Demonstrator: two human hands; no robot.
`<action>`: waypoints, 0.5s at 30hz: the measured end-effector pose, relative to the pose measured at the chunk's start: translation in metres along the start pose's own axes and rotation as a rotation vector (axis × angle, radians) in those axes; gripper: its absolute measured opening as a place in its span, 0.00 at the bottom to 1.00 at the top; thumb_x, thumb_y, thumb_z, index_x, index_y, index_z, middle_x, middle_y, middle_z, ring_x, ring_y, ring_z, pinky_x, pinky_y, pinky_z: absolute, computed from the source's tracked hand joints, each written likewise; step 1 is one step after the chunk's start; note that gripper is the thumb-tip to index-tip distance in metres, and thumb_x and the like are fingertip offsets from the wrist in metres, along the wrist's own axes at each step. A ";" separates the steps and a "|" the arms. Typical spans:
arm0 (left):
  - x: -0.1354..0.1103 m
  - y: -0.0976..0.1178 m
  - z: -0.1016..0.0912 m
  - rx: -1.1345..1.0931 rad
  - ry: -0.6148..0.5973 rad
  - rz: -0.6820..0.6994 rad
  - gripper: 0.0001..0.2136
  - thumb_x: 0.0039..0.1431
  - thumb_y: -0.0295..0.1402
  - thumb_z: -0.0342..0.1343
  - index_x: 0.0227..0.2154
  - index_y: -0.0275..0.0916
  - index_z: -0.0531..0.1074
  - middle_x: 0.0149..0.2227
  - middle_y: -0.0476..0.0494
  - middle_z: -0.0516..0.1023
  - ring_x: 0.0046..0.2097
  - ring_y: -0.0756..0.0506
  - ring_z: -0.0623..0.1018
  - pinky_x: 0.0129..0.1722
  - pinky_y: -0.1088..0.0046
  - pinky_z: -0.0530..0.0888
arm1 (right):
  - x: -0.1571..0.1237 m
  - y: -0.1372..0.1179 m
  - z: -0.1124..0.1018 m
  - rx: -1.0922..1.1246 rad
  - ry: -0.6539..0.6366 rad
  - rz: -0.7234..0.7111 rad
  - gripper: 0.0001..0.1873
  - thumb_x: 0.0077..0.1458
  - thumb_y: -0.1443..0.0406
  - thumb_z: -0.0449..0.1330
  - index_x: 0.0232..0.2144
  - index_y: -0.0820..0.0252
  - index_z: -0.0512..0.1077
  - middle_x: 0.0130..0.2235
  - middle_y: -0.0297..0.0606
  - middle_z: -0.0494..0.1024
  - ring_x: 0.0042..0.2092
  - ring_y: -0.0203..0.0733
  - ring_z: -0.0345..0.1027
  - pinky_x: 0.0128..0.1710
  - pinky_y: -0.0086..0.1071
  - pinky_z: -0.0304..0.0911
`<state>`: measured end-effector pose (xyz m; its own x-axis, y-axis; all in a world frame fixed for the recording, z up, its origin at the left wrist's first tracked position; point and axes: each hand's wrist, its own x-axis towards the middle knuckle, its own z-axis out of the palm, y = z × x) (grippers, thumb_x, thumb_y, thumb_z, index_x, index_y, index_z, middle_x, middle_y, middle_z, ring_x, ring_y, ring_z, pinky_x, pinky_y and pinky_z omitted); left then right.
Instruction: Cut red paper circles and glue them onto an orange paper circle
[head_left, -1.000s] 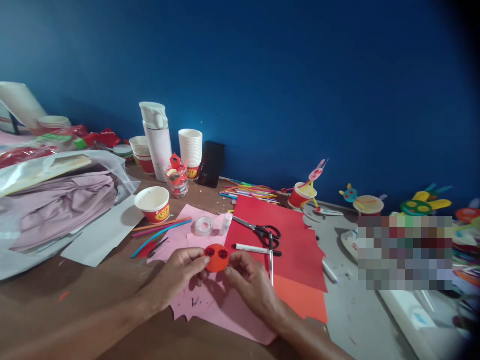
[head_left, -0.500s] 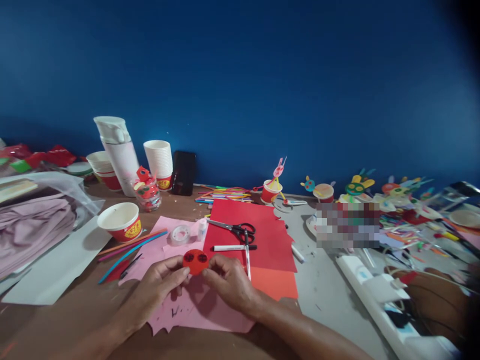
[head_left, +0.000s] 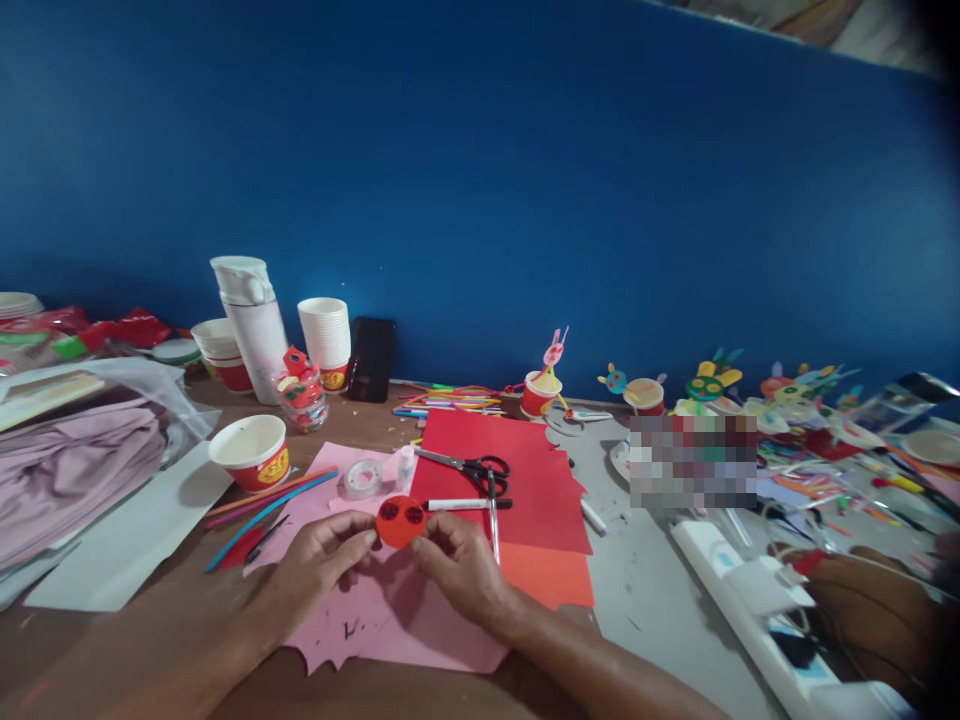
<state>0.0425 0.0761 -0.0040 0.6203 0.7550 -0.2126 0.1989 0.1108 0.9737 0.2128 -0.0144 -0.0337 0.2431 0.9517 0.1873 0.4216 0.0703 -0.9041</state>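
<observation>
A round red paper disc [head_left: 400, 528] with two dark scribbled spots is held up over pink paper [head_left: 420, 625]. My left hand [head_left: 330, 555] pinches the disc's left edge. My right hand [head_left: 461, 565] grips its right edge between thumb and fingers. Just behind the disc are a tape roll [head_left: 363, 478], a small white bottle [head_left: 406, 464] and a black-and-white marker [head_left: 465, 505]. Black-handled scissors [head_left: 480, 470] lie on red paper [head_left: 525, 440], with a slim pen [head_left: 493, 525] across them.
A white paper cup [head_left: 251, 450], coloured pipe cleaners [head_left: 270, 510] and a jar [head_left: 301, 400] stand or lie on the left. Behind are a thermos [head_left: 259, 340] and stacked cups [head_left: 325, 340]. A power strip [head_left: 731, 590] lies right, near another person's arm [head_left: 862, 610].
The view has tilted slightly, so the background sits lower on the left. The disc and both hands have shifted a little to the right in view; the grip looks the same.
</observation>
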 end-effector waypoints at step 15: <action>-0.021 0.066 -0.020 0.262 0.279 0.326 0.08 0.48 0.37 0.57 0.18 0.42 0.72 0.23 0.50 0.73 0.27 0.49 0.70 0.27 0.76 0.68 | 0.003 0.000 -0.003 -0.041 0.004 -0.008 0.08 0.52 0.66 0.55 0.22 0.60 0.67 0.21 0.28 0.66 0.23 0.31 0.58 0.22 0.24 0.51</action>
<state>0.0270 0.0803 0.0662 0.4625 0.8713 0.1643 0.2347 -0.2990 0.9249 0.2160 -0.0124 -0.0316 0.2435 0.9499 0.1960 0.4585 0.0653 -0.8863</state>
